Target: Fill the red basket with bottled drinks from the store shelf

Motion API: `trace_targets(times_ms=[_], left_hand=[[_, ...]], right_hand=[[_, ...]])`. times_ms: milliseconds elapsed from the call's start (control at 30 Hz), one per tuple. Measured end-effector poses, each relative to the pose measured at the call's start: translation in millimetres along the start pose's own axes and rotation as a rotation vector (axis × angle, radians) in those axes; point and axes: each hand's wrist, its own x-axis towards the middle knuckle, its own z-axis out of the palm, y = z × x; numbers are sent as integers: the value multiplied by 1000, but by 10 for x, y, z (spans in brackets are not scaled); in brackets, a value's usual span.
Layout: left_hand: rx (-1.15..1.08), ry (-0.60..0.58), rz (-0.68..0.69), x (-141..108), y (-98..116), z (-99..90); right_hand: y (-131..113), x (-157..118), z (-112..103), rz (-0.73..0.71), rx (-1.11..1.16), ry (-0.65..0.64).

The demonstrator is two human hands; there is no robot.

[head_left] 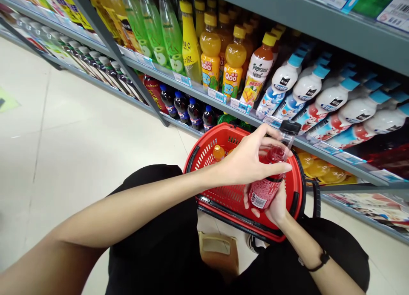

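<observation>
A clear plastic drink bottle with a pink-red label, a barcode and a black cap is tilted over the red shopping basket. My right hand grips its lower part from beneath, fingertips showing on the far side of the label. Around the upper part curves my left hand, its thumb lying across the front and its fingers behind the neck. Inside the basket, a small orange drink bottle shows partly; my left forearm hides much of the rest.
Shelves of drinks run along the front, with Qoo bottles, a Tropicana bottle and white blue-capped bottles. Dark blue-capped bottles stand below. The basket's black handle hangs right. A tan stool is between my legs.
</observation>
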Motion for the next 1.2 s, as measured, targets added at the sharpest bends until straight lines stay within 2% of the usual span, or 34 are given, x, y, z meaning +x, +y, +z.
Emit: trace_targets(times_ms=[300, 667, 1200], left_hand=[[-67, -1, -14, -4, -19, 14], [-11, 4, -14, -10, 5, 23], [41, -2, -9, -18, 2, 22]], right_hand=[[-26, 10, 20, -16, -40, -7], [-22, 12, 25, -52, -50, -5], [15, 14, -8, -32, -55, 14]])
